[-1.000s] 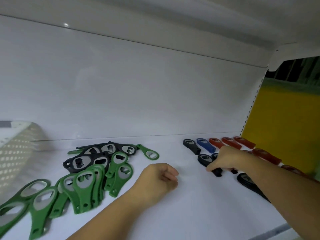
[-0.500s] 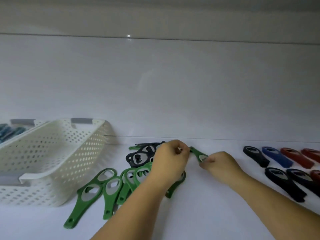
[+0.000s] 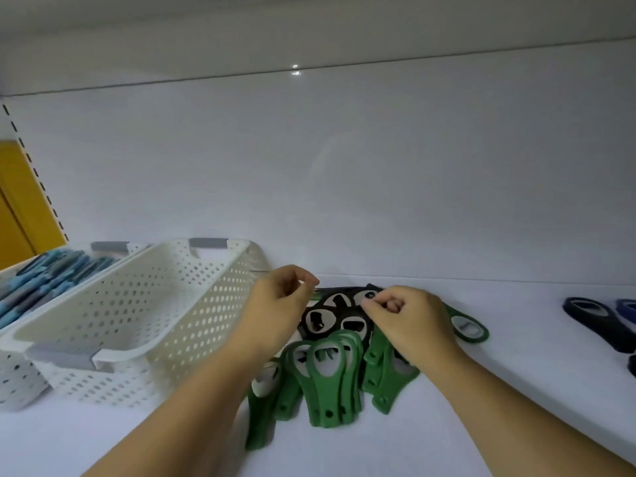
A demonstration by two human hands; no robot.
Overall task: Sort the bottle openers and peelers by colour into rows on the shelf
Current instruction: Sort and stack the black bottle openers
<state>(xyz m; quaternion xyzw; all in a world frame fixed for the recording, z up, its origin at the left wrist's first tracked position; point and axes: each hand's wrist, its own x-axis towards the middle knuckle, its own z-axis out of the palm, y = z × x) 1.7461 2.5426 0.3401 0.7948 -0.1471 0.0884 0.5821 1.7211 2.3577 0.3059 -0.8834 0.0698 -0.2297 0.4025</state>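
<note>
a heap of green bottle openers (image 3: 325, 380) lies near the front middle of the shelf (image 3: 516, 407), flat plastic pieces with oval loops at the head and a small hole in each tail, stacked and fanned over one another. just behind them, touching, is a cluster of black bottle openers (image 3: 320, 320) with pale metal insets. one more green opener (image 3: 476, 333) lies apart to the right, half under the wrist. the left hand (image 3: 275, 315) hangs over the back left edge of the black cluster, thumb and forefinger curled close together; the right hand (image 3: 413, 325) has its curled fingertips down on the black ones, and whether either hand actually holds an opener cannot be told. the shelf is smooth and white, with a glossy white back panel (image 3: 344, 166). at the far right lie dark openers (image 3: 585, 315) side by side. left of the heap stands a white perforated plastic basket (image 3: 144, 325) with grey handles, and beside it a second basket (image 3: 13, 383) filled with blue items (image 3: 44, 280). a yellow wall (image 3: 17, 208) shows at the far left
</note>
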